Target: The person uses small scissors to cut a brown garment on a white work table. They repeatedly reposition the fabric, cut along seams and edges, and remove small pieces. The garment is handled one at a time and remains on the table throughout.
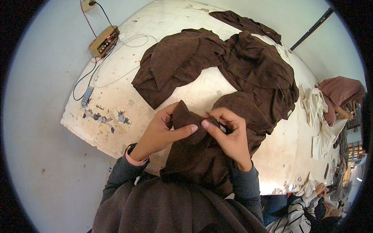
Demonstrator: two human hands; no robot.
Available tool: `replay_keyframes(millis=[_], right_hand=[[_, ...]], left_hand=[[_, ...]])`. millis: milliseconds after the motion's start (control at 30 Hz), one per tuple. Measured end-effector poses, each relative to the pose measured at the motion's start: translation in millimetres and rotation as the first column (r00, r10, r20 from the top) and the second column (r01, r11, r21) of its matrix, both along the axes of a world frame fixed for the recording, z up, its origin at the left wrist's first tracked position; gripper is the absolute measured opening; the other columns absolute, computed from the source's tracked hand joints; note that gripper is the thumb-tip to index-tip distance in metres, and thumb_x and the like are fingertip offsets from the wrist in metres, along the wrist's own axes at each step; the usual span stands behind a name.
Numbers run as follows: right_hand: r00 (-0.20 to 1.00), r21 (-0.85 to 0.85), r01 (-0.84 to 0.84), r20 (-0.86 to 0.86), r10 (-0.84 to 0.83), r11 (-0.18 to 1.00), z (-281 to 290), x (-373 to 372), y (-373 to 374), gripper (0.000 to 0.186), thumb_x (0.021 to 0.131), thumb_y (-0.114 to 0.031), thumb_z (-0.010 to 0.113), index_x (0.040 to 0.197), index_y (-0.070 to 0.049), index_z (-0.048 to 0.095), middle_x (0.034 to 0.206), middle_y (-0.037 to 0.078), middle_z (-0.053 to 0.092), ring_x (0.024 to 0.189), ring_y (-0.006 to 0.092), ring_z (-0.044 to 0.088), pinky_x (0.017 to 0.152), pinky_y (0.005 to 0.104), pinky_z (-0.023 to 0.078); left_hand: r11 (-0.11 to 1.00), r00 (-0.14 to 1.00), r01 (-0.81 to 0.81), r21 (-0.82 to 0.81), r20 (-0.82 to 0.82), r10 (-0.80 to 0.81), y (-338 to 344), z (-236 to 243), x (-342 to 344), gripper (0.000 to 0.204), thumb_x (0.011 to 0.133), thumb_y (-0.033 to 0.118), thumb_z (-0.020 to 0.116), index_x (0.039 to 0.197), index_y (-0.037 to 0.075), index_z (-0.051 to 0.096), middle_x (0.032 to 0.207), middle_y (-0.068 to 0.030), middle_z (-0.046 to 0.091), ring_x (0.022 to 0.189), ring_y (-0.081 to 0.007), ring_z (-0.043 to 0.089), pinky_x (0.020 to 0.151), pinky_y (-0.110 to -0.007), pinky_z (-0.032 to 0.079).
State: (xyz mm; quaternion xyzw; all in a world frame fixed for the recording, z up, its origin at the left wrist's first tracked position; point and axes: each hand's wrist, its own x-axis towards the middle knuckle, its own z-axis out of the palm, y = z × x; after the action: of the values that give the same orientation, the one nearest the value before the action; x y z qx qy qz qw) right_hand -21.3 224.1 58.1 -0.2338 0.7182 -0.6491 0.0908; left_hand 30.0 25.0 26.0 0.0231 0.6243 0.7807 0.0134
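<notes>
A dark brown cloth [198,153] is stretched between my hands over the near edge of the table. My left hand [161,130] grips it near a pointed corner, with the thumb lying on top. At the cloth's upper edge, the thumb and fingers of my right hand [229,126] are pinched together. Something small, dark and partly shiny shows inside the right palm, too hidden to name. From my hands the cloth runs into a large rumpled heap of brown cloth [260,70] that curves around the far side of the table.
The pale, worn table [202,85] has torn paper scraps at its left. A power strip [104,40] with cables is by the left wall. Another brown cloth [248,25] lies at the far edge. At right are white cloth [316,106] and other people [342,95].
</notes>
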Motion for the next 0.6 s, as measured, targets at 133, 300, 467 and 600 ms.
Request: replay_keyframes(millis=[133,300,467,600], right_hand=[[0.985,-0.165,0.125,0.136,-0.103,0.978,-11.5,-13.5,4.8,0.012,0.098,-0.011,0.07,0.093,-0.002,0.064,0.085,-0.005,0.064,0.079,0.0037,0.055,0.073,0.0206,0.044],[0.996,-0.136,0.054,0.072,-0.045,0.989,-11.2,-7.2,2.2,0.013,0.099,-0.016,0.068,0.095,-0.004,0.063,0.087,-0.005,0.061,0.078,0.0034,0.051,0.071,0.0211,0.04],[0.991,0.045,0.029,-0.134,-0.022,0.999,-8.7,-0.2,-12.1,0.022,0.094,-0.016,0.074,0.104,0.0,0.062,0.089,0.002,0.066,0.083,0.0079,0.059,0.075,0.025,0.047],[0.998,0.062,-0.008,-0.06,0.012,0.998,-6.1,2.6,-16.5,0.021,0.094,-0.014,0.074,0.106,-0.001,0.063,0.086,0.002,0.065,0.08,0.0077,0.058,0.074,0.0236,0.046]], left_hand=[[0.98,0.985,0.026,-0.199,-0.162,-0.06,-25.8,-3.9,-2.5,0.029,0.089,0.008,0.08,0.114,0.003,0.064,0.108,-0.0017,0.071,0.099,-0.0093,0.065,0.087,-0.027,0.051],[0.995,0.963,-0.012,-0.101,-0.269,-0.016,-51.9,-16.1,-9.0,0.026,0.088,0.005,0.08,0.107,0.005,0.062,0.107,-0.002,0.071,0.099,-0.0075,0.063,0.087,-0.026,0.051],[0.999,0.989,-0.012,0.048,-0.149,0.02,-51.6,-23.7,-5.7,0.028,0.089,0.005,0.08,0.105,0.007,0.057,0.11,-0.005,0.072,0.098,-0.0083,0.063,0.086,-0.027,0.051],[0.994,0.982,0.06,0.095,-0.184,-0.041,-49.0,-22.9,-6.9,0.033,0.087,0.005,0.081,0.099,0.009,0.051,0.109,-0.0062,0.073,0.102,-0.0121,0.063,0.09,-0.029,0.05]])
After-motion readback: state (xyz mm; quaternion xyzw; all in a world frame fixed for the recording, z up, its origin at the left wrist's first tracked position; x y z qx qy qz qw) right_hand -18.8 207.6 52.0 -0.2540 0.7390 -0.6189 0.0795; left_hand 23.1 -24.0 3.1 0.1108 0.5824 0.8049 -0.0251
